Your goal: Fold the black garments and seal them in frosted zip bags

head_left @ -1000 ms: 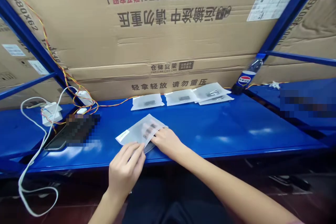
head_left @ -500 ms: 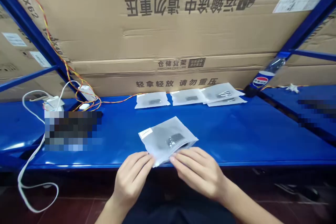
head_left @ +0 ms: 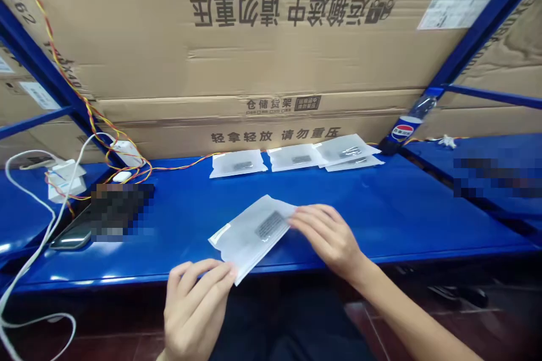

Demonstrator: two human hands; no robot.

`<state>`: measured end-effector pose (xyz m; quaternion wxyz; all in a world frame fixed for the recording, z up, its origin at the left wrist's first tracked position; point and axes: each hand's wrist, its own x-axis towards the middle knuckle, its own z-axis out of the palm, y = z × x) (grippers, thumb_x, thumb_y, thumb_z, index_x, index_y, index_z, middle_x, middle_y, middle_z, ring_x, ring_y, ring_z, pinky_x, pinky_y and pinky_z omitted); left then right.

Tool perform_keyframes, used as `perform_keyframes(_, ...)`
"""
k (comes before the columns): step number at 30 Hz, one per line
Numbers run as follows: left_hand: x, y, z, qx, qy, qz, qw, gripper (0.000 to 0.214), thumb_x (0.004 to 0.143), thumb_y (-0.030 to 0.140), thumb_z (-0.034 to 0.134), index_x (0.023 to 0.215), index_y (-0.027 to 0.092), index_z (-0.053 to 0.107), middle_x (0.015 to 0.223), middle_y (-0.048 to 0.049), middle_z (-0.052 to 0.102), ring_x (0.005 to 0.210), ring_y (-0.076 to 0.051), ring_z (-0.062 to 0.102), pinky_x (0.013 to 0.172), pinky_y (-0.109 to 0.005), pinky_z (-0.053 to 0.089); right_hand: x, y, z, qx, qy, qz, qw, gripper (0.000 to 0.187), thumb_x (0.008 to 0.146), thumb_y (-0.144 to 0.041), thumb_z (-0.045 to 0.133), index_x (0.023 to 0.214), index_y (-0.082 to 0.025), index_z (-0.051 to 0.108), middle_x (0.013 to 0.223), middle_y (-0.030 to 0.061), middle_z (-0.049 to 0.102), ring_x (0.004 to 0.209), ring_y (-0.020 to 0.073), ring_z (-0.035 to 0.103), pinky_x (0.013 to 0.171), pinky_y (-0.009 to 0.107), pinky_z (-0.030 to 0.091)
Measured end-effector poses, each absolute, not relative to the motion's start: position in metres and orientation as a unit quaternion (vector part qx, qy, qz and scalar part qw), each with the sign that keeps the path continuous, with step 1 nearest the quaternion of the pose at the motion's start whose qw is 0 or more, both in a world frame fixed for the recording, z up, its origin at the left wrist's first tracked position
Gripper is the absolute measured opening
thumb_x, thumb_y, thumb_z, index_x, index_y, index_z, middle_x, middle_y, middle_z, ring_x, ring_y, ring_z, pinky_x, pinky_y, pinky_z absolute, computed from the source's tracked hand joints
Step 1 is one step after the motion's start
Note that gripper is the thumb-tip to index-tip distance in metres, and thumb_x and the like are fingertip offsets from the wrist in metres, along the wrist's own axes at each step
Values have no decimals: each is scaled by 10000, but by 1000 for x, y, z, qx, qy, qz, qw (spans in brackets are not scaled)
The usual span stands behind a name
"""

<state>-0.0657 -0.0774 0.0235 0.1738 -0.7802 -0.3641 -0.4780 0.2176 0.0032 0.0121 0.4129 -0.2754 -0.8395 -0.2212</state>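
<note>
A frosted plastic bag (head_left: 254, 234) with a small dark part inside lies at the front edge of the blue shelf (head_left: 381, 214). My right hand (head_left: 328, 237) pinches the bag's right end with closed fingers. My left hand (head_left: 195, 304) sits at the bag's lower left corner, fingers curled and pressed together against it. Several similar bags (head_left: 296, 158) lie in a row at the back of the shelf.
Large cardboard boxes (head_left: 271, 51) stand behind the shelf. A phone (head_left: 71, 237), white chargers and coloured wires (head_left: 105, 141) lie at the left. A cola bottle (head_left: 406, 127) leans against the blue upright at the right.
The bag has turned and shifted slightly left. My right hand moved up from the bag's near edge to its right end. My left hand dropped lower, toward me.
</note>
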Motion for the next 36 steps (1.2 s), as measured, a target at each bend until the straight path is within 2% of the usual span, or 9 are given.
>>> perform_keyframes(4,-65,-72,16,-772,-358,-504,147,181,930,17,726,983,190,731,868,-54,820,784,-231,742,744,-395,500,243,4,15,-345,-835,-199,379,334,1008,-63,575,1272,-226,699,1136,106,821,1128,289,758,952,465,608)
perform_keyframes(9,-55,-50,15,-782,-320,-523,113,181,950,21,710,998,192,739,889,-47,827,841,-235,750,752,-393,512,203,-6,28,-345,-885,-121,288,541,968,-72,548,1507,-115,557,1601,191,556,1513,343,502,1202,547,499)
perform_keyframes(14,-57,-23,16,-780,-349,-504,123,241,946,50,739,1125,211,748,1084,-64,833,1032,-248,744,882,-412,579,183,43,39,-324,-913,-91,231,534,965,22,457,1427,-145,665,1416,150,719,1272,280,701,1075,438,587)
perform_keyframes(19,-68,-6,5,-780,-446,-431,85,130,1023,201,665,1093,224,771,1203,-86,797,1116,-273,730,937,-452,610,223,128,59,-448,-847,-143,247,684,901,48,428,1503,-213,621,1539,117,636,1415,316,590,1166,541,493)
perform_keyframes(25,-66,-6,0,-801,-472,-367,38,168,1037,269,622,1049,240,786,1137,-75,811,1065,-282,745,869,-455,622,246,180,32,-503,-823,-87,249,702,810,-20,533,1508,-85,571,1559,249,576,1495,441,487,1211,743,339)
perform_keyframes(28,-67,-4,6,-806,-468,-360,30,161,1031,274,633,1048,248,791,1117,-78,813,1050,-270,752,869,-431,624,244,174,20,-476,-818,-13,323,708,808,-115,580,1516,-130,567,1587,218,553,1527,408,449,1252,690,312)
perform_keyframes(30,-70,9,13,-823,-456,-339,20,162,1036,283,630,1071,248,784,1077,-72,818,1004,-250,763,867,-403,624,241,167,22,-468,-799,5,378,581,866,-152,545,1442,-138,625,1472,197,652,1440,356,546,1221,593,401)
perform_keyframes(33,-78,51,28,-860,-427,-277,49,183,1055,285,596,1118,225,757,1070,-69,817,971,-239,763,880,-383,608,234,160,31,-479,-782,45,396,324,936,-189,513,1151,-158,754,1027,125,794,1003,283,735,936,443,584)
perform_keyframes(36,-82,111,44,-870,-440,-184,128,182,1000,312,675,1121,193,738,1108,-122,790,1022,-301,728,872,-412,579,225,155,34,-474,-804,126,336,234,894,-141,565,964,-181,784,740,31,747,685,203,693,694,318,536)
